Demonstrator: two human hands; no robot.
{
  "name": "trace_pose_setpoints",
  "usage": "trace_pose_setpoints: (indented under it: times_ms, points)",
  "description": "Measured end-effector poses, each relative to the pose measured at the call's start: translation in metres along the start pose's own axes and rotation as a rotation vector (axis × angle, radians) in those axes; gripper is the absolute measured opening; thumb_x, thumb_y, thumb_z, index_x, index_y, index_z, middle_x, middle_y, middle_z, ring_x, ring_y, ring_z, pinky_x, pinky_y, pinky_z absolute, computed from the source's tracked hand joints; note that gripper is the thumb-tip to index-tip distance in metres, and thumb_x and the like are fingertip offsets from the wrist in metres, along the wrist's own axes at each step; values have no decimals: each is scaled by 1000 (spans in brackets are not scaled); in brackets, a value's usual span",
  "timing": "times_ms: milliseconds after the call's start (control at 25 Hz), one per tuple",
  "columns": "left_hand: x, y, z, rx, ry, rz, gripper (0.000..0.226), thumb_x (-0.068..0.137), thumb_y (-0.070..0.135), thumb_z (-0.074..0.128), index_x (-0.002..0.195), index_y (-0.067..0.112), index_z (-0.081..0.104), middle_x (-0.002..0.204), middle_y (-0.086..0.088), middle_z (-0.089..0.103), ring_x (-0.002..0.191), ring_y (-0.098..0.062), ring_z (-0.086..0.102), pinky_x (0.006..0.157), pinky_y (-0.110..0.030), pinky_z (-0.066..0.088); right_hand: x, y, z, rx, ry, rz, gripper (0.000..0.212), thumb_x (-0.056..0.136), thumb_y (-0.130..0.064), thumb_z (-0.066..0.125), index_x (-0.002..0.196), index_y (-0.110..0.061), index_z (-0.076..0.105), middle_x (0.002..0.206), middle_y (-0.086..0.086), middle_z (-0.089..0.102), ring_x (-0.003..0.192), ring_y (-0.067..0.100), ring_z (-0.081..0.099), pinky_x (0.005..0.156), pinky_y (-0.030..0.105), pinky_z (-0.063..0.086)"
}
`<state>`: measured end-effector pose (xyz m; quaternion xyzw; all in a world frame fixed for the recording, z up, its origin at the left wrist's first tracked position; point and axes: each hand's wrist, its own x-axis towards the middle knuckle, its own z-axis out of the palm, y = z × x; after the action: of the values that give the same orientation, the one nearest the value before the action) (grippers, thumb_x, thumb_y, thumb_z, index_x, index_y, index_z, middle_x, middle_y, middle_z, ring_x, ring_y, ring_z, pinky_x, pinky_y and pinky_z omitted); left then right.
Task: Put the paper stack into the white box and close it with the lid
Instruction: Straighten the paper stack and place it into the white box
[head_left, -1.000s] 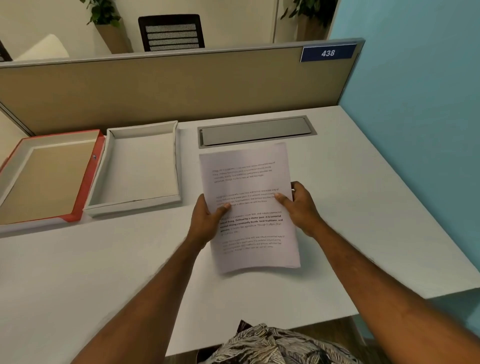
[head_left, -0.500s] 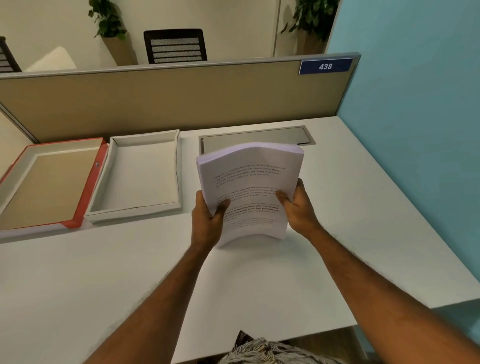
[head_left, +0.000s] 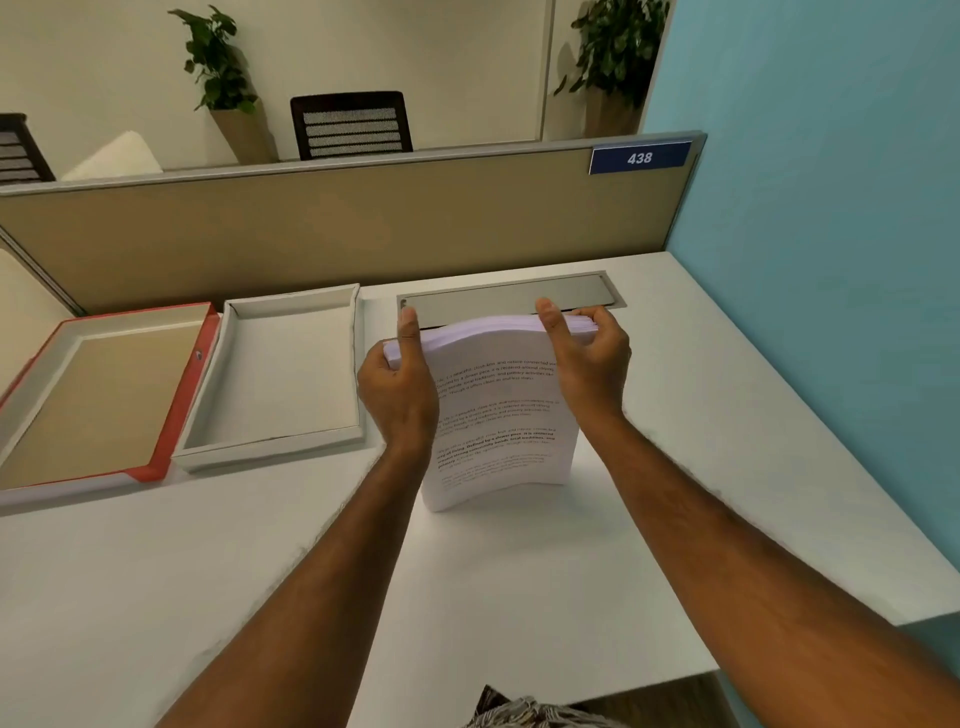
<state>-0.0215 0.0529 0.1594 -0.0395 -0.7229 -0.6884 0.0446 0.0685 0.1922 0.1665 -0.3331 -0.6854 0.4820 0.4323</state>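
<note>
The paper stack (head_left: 498, 415) stands upright on its lower short edge on the surface (head_left: 519, 597), printed side toward the person, bowed a little along its height. It sits toward the far right part of the surface, just in front of the grey cable hatch (head_left: 511, 299) set along the far edge. The left hand (head_left: 397, 395) clasps the stack's upper left edge, thumb over the top and fingers (head_left: 409, 332) wrapped behind; the right hand (head_left: 587, 364) does the same at the upper right corner, its fingers curled over the top sheets. Both hands are closed on the paper, and the pose looks like squaring the sheets against the surface before carrying them over.

Just left of the stack, apart from it, lies the white box (head_left: 283, 374), open and with nothing inside that shows. Further left, touching or nearly touching the box, lies the lid (head_left: 104, 395), red-edged, turned inside up, running off the left edge of the view.

So the task is at an early stage. The paper is gathered and in hand, but nothing is in the box yet and the lid has not been touched. What is left, as I judge it: tip the stack flat, move it left and lower it into the box, then turn the lid over and fit it on. The box looks only slightly larger than a sheet, so the stack will need to go in square.
</note>
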Motion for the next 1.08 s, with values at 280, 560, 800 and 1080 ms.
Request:
trace_pose_setpoints:
  times_ms: [280, 560, 800, 1080]
  points:
    - [9, 4, 2, 17, -13, 11, 24, 91, 36, 46, 80, 24, 64, 74, 8, 61, 74, -14, 61, 53, -19, 43, 10, 7, 5, 20, 28, 54, 24, 97, -33, 49, 85, -14, 58, 71, -5, 60, 65, 13, 62, 45, 7, 44]
    - [-12, -58, -35, 16, -427, 180, 33, 93, 44, 48, 119, 25, 45, 105, 13, 60, 96, -9, 65, 70, -23, 60, -14, 69, -23, 18, -378, 54, 43, 89, -44, 58, 123, -20, 49, 107, -1, 65, 92, 16, 68, 76, 33, 61]
    - [-25, -82, -30, 16, -448, 245, 25, 95, 31, 47, 116, 32, 34, 108, 28, 52, 103, 6, 59, 70, -15, 57, -41, 93, -15, 67, -292, 78, 26, 90, -26, 61, 108, -38, 46, 103, -18, 61, 98, 13, 64, 82, 34, 58]
    - [-29, -113, -38, 64, -459, 192, 27, 96, 41, 45, 118, 41, 30, 115, 25, 50, 107, 4, 58, 77, -19, 59, -50, 113, -18, -21, -334, 25, 40, 90, -23, 61, 118, -45, 42, 107, -29, 61, 100, -4, 61, 80, 17, 54]
